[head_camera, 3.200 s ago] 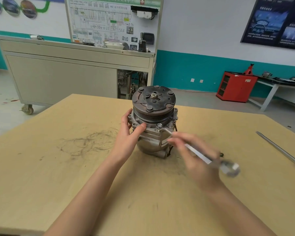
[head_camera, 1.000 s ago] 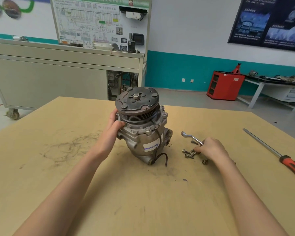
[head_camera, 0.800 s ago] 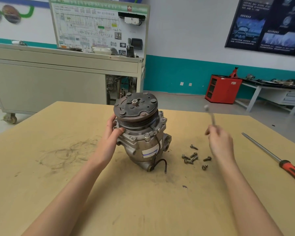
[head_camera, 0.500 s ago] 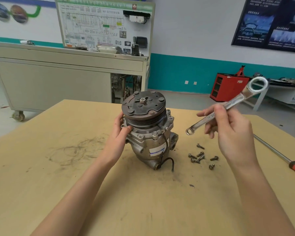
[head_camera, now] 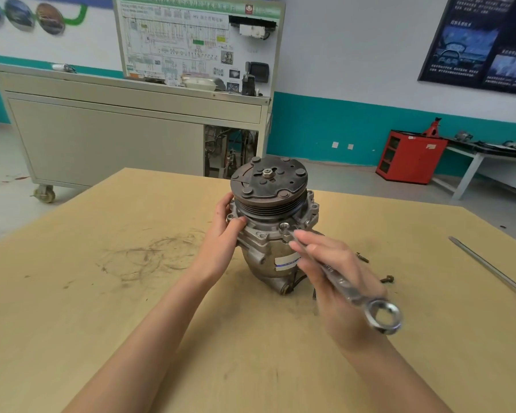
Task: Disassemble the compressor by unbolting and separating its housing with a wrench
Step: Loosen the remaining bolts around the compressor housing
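The compressor (head_camera: 273,234) stands near the middle of the bench (head_camera: 131,308), pulley end up and tilted a little. The left hand (head_camera: 222,234) grips its left side just below the pulley, with the thumb across the front of the flange and the fingers (head_camera: 221,205) wrapped round behind. The right hand (head_camera: 337,281) holds the wrench (head_camera: 344,286): its fingers are curled round the shaft, with the forefinger stretched along it toward the compressor. The far end of the wrench sits on a bolt head (head_camera: 284,226) at the front of the flange, and the ring end sticks out past the wrist toward the camera. Two loose bolts (head_camera: 387,279) lie on the bench just right of the compressor, partly hidden by the right hand. A long screwdriver (head_camera: 489,268) with a red handle lies well apart near the right edge. Beyond the bench stand a grey wheeled cabinet (head_camera: 108,138) and a red cabinet (head_camera: 411,156).
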The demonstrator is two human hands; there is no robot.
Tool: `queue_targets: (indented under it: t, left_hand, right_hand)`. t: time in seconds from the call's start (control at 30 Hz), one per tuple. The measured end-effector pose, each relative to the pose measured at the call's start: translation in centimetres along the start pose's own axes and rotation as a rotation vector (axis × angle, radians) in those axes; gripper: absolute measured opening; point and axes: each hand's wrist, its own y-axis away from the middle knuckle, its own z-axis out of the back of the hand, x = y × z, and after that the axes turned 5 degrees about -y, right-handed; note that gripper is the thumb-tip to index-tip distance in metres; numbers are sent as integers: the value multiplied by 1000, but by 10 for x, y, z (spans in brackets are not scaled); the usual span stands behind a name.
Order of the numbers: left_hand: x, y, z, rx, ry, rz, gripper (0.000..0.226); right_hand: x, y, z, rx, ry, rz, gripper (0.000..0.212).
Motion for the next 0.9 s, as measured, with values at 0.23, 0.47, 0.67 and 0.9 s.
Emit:
queue_targets:
  t: [0.23,0.47,0.67,0.9]
  left_hand:
    - [0,0,-1,-1,4,-8,48]
    - [1,-1,-1,-7,18,-2,47]
    - [0,0,-1,8,14,6,47]
    - [-2,1,-1,7,2,7,47]
  right_hand:
    - [-2,8,-7,37,318,198,21]
    - [-5,19,-6,14,318,203,18]
    - [-6,19,-4,-33,163,69,19]
    - [-8,12,-2,12,50,2,18]
